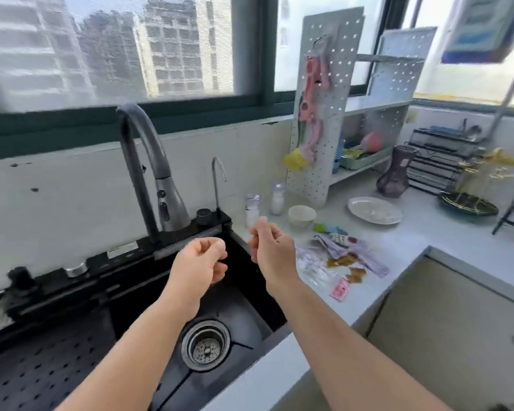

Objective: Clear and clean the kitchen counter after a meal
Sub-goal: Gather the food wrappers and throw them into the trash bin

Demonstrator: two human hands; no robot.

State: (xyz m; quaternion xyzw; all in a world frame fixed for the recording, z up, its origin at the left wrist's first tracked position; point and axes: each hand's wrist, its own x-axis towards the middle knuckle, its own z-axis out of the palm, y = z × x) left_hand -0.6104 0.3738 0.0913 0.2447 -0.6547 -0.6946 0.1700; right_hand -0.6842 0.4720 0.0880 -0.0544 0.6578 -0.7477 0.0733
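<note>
Black sink (pixel 244 310) fills lower left of frame, round steel drain (pixel 206 345) at bottom centre. Grey counter (pixel 422 232) runs right of it; white plate (pixel 374 209) and small white bowl (pixel 302 216) at centre right, crumpled wrappers and brown scraps (pixel 343 258) just below them. Both hands hover over the sink: left hand (pixel 198 264) fingers loosely curled, holding nothing; right hand (pixel 272 247) fingers curled, grip contents cannot tell
</note>
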